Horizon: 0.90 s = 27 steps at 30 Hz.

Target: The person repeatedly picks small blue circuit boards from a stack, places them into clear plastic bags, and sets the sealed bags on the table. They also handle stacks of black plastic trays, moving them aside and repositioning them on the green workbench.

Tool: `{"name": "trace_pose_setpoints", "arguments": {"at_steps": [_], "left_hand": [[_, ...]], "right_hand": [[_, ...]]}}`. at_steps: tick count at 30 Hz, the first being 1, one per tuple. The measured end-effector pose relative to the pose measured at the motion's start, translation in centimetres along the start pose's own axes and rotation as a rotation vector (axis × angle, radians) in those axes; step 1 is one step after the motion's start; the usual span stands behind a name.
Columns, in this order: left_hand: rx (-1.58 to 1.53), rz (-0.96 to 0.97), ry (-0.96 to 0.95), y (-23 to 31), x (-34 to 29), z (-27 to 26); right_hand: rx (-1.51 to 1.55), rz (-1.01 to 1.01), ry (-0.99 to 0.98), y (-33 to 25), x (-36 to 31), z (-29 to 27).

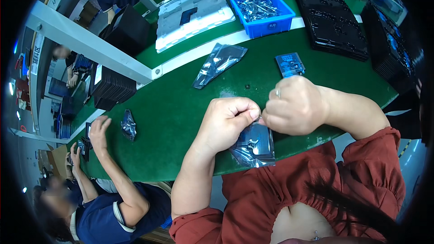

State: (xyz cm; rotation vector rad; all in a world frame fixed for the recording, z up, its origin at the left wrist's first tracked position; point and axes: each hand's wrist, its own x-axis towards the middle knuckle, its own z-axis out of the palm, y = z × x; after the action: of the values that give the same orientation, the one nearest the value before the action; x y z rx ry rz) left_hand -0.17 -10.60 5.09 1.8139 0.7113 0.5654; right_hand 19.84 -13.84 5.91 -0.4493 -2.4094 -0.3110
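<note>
In the head view, we saw the left hand [230, 122] near the centre of the frame, its thumb pressed against a bent forefinger, pinching the upper edge of a clear bag [266, 153]. The right hand [296, 105] was just beside it, its fingers curled in close and the fingertips meeting the left ones at that edge; they were blurred, so we could not tell whether they held the plastic. The bag lay below the left hand, at the lower centre, near the edge of the green table [167, 153], with a dark flat unit [248, 138] inside.

Just above the right hand we noticed a blue-black flat device [290, 63], and left of that, a shiny loose bag [219, 64]. Along the top we saw a white tray [212, 9], a blue bin [253, 31] of small metal parts [257, 7] and, at upper right, black trays [334, 22]. At lower left, a co-worker in a navy top [151, 212] held a hand [99, 131] near a small bag [129, 125].
</note>
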Motion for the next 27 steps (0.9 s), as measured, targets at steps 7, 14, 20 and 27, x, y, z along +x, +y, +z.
{"name": "trace_pose_setpoints", "arguments": {"at_steps": [7,14,20,27], "left_hand": [[0.007,0.081,0.004,-0.7,0.4,-0.6],[-0.075,0.034,0.008,-0.3,0.4,-0.5],[-0.012,0.033,-0.008,0.3,-0.1,0.1],[0.052,-0.099,0.287,-1.3,0.2,0.1]], "right_hand": [[0.650,0.573,-0.259,1.6,0.6,-0.3],[0.473,0.275,-0.061,1.2,1.2,-0.3],[0.077,0.006,0.034,0.1,0.8,-0.1],[0.143,-0.153,-0.022,-0.8,2.1,-1.3]]}}
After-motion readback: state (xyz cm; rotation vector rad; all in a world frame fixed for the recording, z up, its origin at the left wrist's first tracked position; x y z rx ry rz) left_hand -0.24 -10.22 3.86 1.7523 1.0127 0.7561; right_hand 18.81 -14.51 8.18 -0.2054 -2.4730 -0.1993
